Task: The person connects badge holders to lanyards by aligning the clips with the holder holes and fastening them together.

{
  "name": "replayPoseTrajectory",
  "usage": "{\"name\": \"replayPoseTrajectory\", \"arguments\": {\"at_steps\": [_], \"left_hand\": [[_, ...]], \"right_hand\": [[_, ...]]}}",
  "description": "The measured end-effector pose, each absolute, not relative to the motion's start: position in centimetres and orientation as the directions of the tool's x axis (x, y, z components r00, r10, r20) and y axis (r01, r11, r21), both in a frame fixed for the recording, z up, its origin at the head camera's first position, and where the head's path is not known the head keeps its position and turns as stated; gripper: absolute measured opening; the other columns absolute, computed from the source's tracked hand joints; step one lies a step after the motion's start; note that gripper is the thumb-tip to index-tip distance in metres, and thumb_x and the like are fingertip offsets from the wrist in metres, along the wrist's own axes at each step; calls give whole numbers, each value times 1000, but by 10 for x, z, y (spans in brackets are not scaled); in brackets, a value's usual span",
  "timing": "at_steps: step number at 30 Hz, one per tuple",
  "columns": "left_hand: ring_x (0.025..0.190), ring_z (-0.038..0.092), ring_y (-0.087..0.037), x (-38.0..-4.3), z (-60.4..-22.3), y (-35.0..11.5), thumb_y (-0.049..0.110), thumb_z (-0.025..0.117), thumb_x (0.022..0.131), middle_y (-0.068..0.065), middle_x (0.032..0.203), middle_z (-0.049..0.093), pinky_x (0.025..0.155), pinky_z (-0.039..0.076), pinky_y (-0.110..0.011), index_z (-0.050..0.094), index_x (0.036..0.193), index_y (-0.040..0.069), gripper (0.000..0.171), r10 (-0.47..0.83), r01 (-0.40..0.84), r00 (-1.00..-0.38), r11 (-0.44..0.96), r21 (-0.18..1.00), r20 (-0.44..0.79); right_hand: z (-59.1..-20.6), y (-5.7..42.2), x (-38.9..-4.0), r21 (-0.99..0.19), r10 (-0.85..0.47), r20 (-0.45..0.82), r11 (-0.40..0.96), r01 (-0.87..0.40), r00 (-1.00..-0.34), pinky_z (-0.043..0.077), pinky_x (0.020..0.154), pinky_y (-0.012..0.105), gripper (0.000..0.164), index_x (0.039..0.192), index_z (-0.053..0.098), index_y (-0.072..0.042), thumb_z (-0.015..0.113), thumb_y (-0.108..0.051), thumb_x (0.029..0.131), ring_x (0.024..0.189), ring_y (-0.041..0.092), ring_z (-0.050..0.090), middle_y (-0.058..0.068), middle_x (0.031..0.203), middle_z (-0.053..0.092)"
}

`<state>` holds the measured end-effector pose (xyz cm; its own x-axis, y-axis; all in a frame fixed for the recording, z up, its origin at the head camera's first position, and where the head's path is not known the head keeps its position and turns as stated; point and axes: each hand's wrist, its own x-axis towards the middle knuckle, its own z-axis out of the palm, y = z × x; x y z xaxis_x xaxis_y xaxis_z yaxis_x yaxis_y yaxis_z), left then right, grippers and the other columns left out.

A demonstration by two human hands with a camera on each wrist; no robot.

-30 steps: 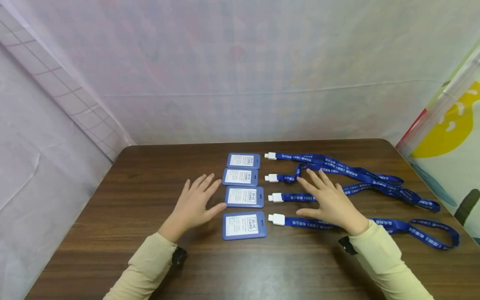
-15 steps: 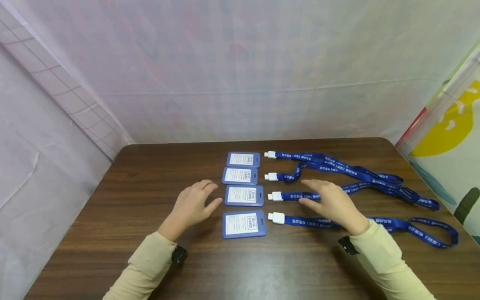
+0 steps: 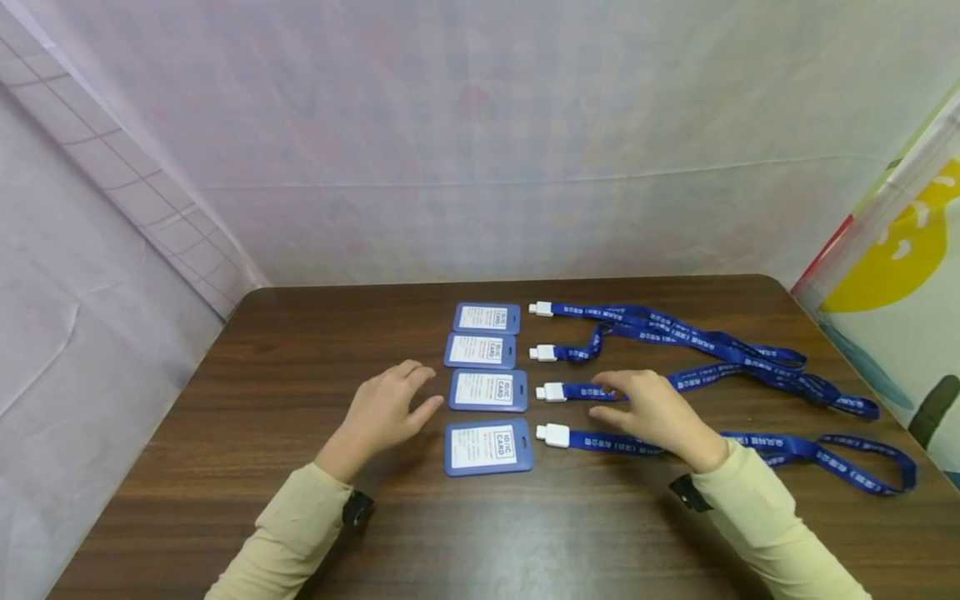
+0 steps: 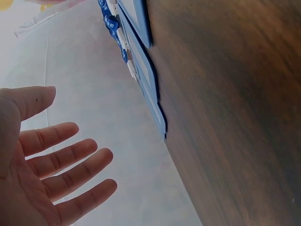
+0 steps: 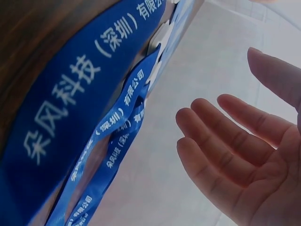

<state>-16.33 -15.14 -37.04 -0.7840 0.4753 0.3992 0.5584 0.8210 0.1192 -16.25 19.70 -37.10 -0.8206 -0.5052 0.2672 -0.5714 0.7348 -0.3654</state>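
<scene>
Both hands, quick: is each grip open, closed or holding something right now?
Left grip: open, holding nothing, beside the ID cards.
Right grip: open, holding nothing, near the blue lanyards.

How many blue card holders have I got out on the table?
4, in one column: the farthest holder, the second holder, the third holder beside the left hand, and the nearest holder, below a small gap. None looks covered in the head view.
</scene>
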Motion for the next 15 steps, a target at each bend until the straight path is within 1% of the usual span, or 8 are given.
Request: {"name": "replayPoseTrajectory", "arguments": {"at_steps": [15], "left_hand": [[87, 63, -26, -162, -369, -152, 29, 68, 81, -11, 102, 64, 66, 53, -39, 64, 106, 2, 37, 473, 547, -801, 827, 126, 368]], "right_hand": [[-374, 185, -166, -377, -552, 220, 712, -592, -804, 52, 68, 37, 37, 105, 63, 4, 72, -20, 78, 78, 25, 64, 13, 91, 68]]}}
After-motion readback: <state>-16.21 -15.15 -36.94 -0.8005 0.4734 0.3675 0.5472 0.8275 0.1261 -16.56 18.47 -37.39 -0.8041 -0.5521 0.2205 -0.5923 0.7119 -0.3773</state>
